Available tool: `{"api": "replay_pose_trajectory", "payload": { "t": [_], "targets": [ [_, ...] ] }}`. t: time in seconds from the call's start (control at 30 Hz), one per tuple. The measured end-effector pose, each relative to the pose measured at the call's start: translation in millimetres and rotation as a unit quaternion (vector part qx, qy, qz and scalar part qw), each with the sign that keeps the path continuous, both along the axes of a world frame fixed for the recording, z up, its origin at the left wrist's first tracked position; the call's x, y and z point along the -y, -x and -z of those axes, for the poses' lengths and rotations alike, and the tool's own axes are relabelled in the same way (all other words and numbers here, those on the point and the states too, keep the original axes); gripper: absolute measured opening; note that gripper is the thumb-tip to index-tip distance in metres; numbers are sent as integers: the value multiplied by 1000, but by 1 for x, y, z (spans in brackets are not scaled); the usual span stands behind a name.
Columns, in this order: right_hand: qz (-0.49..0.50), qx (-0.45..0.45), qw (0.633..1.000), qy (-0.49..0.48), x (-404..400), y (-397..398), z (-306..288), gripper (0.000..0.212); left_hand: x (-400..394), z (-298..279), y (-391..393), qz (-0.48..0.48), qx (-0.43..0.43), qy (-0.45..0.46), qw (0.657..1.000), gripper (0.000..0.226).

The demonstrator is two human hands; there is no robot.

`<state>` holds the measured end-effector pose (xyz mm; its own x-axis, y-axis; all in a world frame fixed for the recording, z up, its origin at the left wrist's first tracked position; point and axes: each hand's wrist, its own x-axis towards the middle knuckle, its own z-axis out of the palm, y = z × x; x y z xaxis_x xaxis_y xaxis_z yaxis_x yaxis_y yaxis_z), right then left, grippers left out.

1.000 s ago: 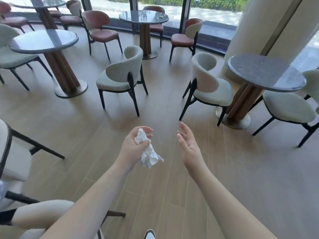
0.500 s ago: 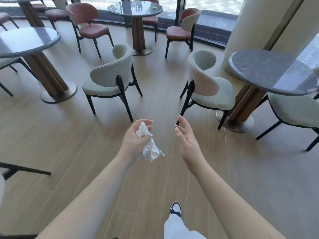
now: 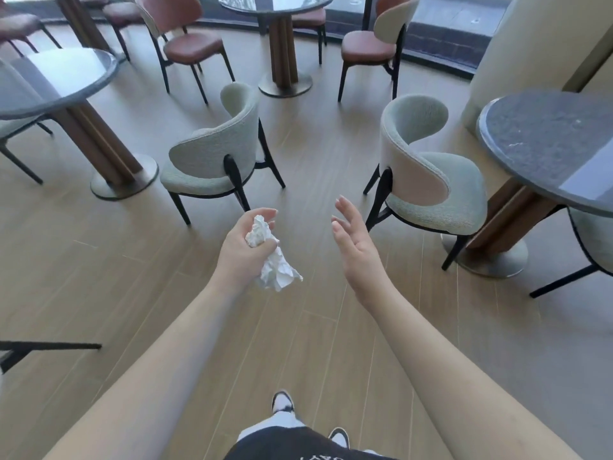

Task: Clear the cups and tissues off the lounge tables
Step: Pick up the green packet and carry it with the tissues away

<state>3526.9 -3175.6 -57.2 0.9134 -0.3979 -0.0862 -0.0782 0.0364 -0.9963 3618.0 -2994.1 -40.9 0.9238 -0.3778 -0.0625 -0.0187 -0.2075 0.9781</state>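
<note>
My left hand (image 3: 243, 250) grips a crumpled white tissue (image 3: 273, 263) at chest height over the wooden floor; part of the tissue hangs below my fingers. My right hand (image 3: 356, 247) is held beside it, apart from the tissue, with fingers relaxed and nothing in it. A round dark table (image 3: 557, 151) stands at the right, another round table (image 3: 56, 81) at the left and a third (image 3: 275, 3) at the back. No cups or tissues show on the visible table tops.
Two pale green chairs (image 3: 215, 161) (image 3: 431, 180) stand ahead of my hands with a floor gap between them. Brown chairs (image 3: 185, 44) (image 3: 374, 44) ring the back table. A thick pillar (image 3: 530, 44) rises at the right. My shoes (image 3: 282, 401) show below.
I have stepped forward, so the chairs and tables have drawn nearer and lower in view. Both hands keep the same pose, the left still gripping the tissue.
</note>
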Motion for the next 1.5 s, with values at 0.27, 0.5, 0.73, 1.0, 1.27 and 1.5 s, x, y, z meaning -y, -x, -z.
{"api": "replay_pose_trajectory", "payload": {
  "t": [0.27, 0.5, 0.73, 1.0, 1.27, 1.5],
  "targets": [
    [-17, 11, 1000, 22, 41, -138, 8, 49, 24, 3, -131, -33, -18, 44, 998, 54],
    [8, 4, 1000, 28, 70, -254, 4, 45, 57, -1, -264, -7, -21, 43, 999, 57],
    [21, -3, 999, 33, 126, -335, 0, 44, 114, 1, -356, 13, -18, 44, 999, 59],
    [11, 12, 1000, 25, 218, -442, 1, 45, 202, -1, -464, 9, 3, 19, 1000, 57],
    [-12, 30, 999, 13, 317, -546, -12, 47, 287, -15, -560, -19, 17, 13, 1000, 62],
    [-21, 34, 999, 15, 368, -628, -2, 46, 340, -1, -640, -23, 1, 35, 999, 60]
  ]
}}
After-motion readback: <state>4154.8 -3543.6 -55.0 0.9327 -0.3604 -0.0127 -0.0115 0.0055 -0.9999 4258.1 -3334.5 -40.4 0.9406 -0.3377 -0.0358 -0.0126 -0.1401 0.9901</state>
